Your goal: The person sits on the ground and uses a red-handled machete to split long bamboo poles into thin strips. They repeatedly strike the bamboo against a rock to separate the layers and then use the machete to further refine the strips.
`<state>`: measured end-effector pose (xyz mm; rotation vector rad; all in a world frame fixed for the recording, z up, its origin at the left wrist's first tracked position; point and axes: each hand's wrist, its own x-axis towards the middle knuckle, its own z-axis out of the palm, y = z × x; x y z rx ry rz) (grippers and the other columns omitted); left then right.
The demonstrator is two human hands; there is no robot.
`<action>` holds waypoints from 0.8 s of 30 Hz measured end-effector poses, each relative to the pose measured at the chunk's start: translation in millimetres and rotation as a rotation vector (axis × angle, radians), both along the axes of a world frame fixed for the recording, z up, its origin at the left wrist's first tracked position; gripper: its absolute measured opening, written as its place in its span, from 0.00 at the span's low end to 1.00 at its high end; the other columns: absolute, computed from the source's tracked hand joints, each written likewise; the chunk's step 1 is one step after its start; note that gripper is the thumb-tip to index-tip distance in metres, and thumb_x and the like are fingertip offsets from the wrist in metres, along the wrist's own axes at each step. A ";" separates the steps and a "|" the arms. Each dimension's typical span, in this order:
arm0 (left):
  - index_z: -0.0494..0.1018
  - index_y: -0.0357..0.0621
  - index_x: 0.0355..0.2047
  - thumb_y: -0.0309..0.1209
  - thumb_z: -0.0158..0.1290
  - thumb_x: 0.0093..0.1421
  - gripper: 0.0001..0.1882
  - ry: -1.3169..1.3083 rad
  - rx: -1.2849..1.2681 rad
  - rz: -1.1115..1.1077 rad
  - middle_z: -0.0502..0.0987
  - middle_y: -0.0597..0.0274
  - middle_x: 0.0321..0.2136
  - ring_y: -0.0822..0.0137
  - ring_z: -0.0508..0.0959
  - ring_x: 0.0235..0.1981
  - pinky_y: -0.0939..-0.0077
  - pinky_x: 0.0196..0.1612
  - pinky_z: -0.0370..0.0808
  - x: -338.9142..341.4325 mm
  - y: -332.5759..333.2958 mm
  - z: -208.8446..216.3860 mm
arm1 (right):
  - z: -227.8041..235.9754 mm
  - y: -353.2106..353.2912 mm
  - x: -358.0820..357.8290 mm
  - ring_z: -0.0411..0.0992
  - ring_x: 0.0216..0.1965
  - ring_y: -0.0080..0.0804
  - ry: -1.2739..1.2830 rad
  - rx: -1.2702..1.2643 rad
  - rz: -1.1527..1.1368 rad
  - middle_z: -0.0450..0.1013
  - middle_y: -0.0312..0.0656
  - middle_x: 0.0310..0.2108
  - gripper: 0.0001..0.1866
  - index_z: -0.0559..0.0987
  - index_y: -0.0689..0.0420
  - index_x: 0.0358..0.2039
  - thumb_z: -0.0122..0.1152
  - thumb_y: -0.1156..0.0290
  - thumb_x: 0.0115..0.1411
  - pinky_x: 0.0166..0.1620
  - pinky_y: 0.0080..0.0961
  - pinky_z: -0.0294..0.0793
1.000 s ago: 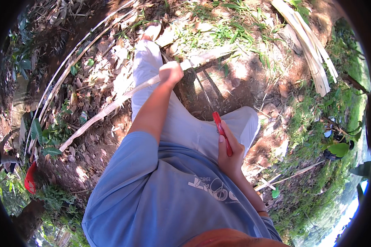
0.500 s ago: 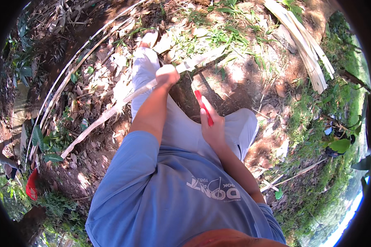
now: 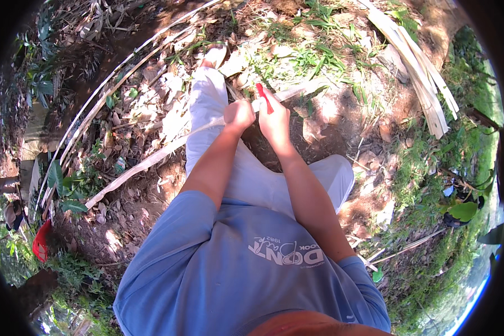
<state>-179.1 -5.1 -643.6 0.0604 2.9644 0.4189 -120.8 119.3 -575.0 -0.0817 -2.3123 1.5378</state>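
Note:
My left hand (image 3: pixel 239 115) is closed round a long, pale bamboo-like strip (image 3: pixel 145 162). The strip crosses over my left leg, running from the ground at lower left to the grass ahead. Right beside it, my right hand (image 3: pixel 275 124) grips a red-handled knife (image 3: pixel 264 98), its handle lying across the strip's upper part. The blade does not show clearly now. Both fists are close together, ahead of my knees.
Several split pale strips (image 3: pixel 411 64) lie in a bundle at the far right. Long thin canes (image 3: pixel 109 92) curve along the left over dry leaves. A red object (image 3: pixel 41 241) lies at lower left. Thin sticks (image 3: pixel 406 246) lie on the right.
My right hand has moved forward and left with the knife, from above my lap up to the strip beside my left hand. The left hand keeps its grip and sits slightly nearer and further right.

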 end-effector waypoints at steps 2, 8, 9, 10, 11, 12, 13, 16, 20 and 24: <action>0.85 0.43 0.30 0.36 0.55 0.55 0.12 0.038 -0.008 0.004 0.86 0.45 0.34 0.48 0.88 0.37 0.56 0.40 0.83 -5.1 -3.3 -8.9 | -6.6 -4.6 -4.6 0.84 0.30 0.41 0.022 -0.046 0.006 0.80 0.62 0.32 0.20 0.79 0.63 0.59 0.59 0.69 0.70 0.35 0.34 0.78; 0.84 0.43 0.28 0.39 0.55 0.54 0.13 0.127 0.005 -0.086 0.84 0.49 0.30 0.48 0.86 0.34 0.56 0.40 0.82 -12.6 -25.4 -39.5 | 54.4 41.0 147.2 0.85 0.36 0.40 -0.275 0.057 0.092 0.83 0.57 0.42 0.22 0.76 0.60 0.64 0.57 0.72 0.71 0.41 0.30 0.80; 0.85 0.42 0.30 0.39 0.56 0.55 0.15 0.113 0.003 -0.085 0.85 0.47 0.32 0.47 0.86 0.36 0.55 0.42 0.83 -14.2 -24.2 -38.3 | 70.9 53.7 174.1 0.85 0.38 0.40 -0.243 0.076 0.099 0.83 0.56 0.44 0.23 0.76 0.60 0.65 0.57 0.73 0.71 0.42 0.30 0.80; 0.85 0.42 0.30 0.41 0.56 0.56 0.15 0.122 -0.006 -0.065 0.84 0.48 0.31 0.47 0.86 0.35 0.55 0.42 0.82 -14.8 -26.8 -44.7 | 83.5 62.8 196.3 0.85 0.40 0.39 -0.205 0.089 0.113 0.83 0.55 0.46 0.23 0.75 0.59 0.66 0.57 0.74 0.71 0.43 0.29 0.80; 0.85 0.43 0.30 0.41 0.56 0.55 0.15 0.108 -0.022 -0.072 0.85 0.48 0.32 0.48 0.86 0.36 0.56 0.42 0.82 -15.6 -25.5 -43.6 | 98.8 70.3 213.3 0.85 0.41 0.38 -0.287 0.067 0.105 0.83 0.55 0.47 0.23 0.75 0.59 0.66 0.57 0.74 0.71 0.44 0.29 0.80; 0.85 0.43 0.30 0.41 0.56 0.55 0.15 0.053 -0.014 -0.084 0.85 0.48 0.33 0.48 0.86 0.36 0.56 0.42 0.82 -14.6 -22.4 -38.8 | 114.8 77.2 225.1 0.85 0.42 0.37 -0.365 0.049 0.095 0.83 0.55 0.48 0.23 0.75 0.59 0.66 0.58 0.75 0.71 0.45 0.29 0.80; 0.85 0.44 0.30 0.41 0.57 0.55 0.15 0.005 -0.007 -0.088 0.85 0.48 0.34 0.48 0.86 0.36 0.56 0.41 0.83 -15.8 -21.2 -34.0 | 122.4 80.5 227.5 0.84 0.43 0.36 -0.434 0.032 0.093 0.83 0.55 0.48 0.23 0.75 0.59 0.66 0.58 0.75 0.71 0.45 0.29 0.79; 0.86 0.45 0.31 0.40 0.57 0.55 0.14 0.031 -0.013 -0.080 0.86 0.49 0.36 0.49 0.87 0.39 0.59 0.43 0.83 -23.8 -23.0 -28.7 | 104.3 70.2 204.6 0.84 0.43 0.33 -0.179 0.103 0.133 0.83 0.54 0.49 0.23 0.76 0.59 0.66 0.58 0.75 0.71 0.46 0.28 0.79; 0.87 0.45 0.36 0.37 0.57 0.57 0.14 -0.172 -0.052 0.015 0.87 0.49 0.39 0.51 0.88 0.43 0.63 0.47 0.84 -11.4 -4.5 -10.9 | 59.9 39.4 100.8 0.84 0.42 0.33 -0.354 0.032 0.106 0.84 0.54 0.47 0.21 0.78 0.61 0.62 0.59 0.74 0.71 0.46 0.27 0.80; 0.86 0.39 0.37 0.38 0.55 0.58 0.17 -0.138 0.033 -0.020 0.86 0.43 0.39 0.47 0.87 0.44 0.59 0.47 0.83 -8.7 -9.5 4.1 | -8.5 0.9 9.0 0.79 0.26 0.28 0.141 -0.023 0.055 0.81 0.56 0.31 0.19 0.79 0.63 0.60 0.59 0.72 0.70 0.36 0.30 0.79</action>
